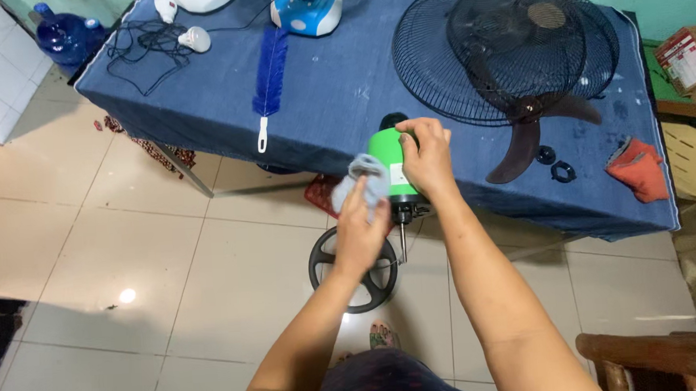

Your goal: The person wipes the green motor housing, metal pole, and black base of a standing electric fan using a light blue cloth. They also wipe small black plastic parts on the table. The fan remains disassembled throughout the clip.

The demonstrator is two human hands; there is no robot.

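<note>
My right hand (pixel 425 156) grips the green motor housing of a fan (pixel 390 163), held up in front of the blue-covered table (pixel 335 93). A metal shaft sticks out of the housing's lower end. My left hand (pixel 359 233) presses a grey cloth (pixel 367 182) against the housing's left side. Below my hands, the fan's round black base (pixel 352 268) rests on the tiled floor.
On the table lie two black fan grilles (pixel 507 44), a dark fan blade (pixel 520 143), two small black rings (pixel 557 165), an orange cloth (pixel 639 168), a blue bottle brush (pixel 269 77), a blue-white fan base (pixel 306 7) and cables. A blue water jug stands far left, a wooden chair bottom right.
</note>
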